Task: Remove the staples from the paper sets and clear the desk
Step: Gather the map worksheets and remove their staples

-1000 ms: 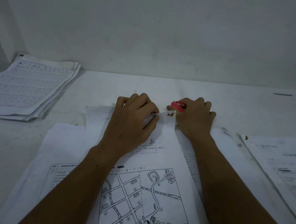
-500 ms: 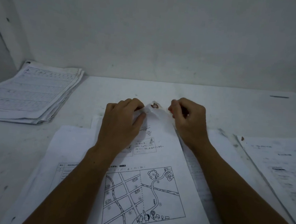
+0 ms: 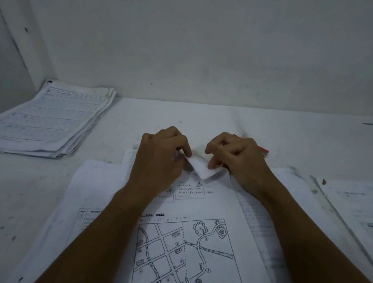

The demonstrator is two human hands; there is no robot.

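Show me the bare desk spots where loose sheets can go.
Bare desk runs along the wall behind both hands, from the left paper stack to the far right. Another bare patch lies front left, below that stack. Centre and right are crowded with the map sheet and overlapping papers.

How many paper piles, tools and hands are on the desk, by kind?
Paper piles: 3 (left stack, map set, right pile)
Red tool: 1
Hands: 2 (left hand, right hand)
Total: 6

Paper corner [image 3: 203,169] now folded down toward person between hands.
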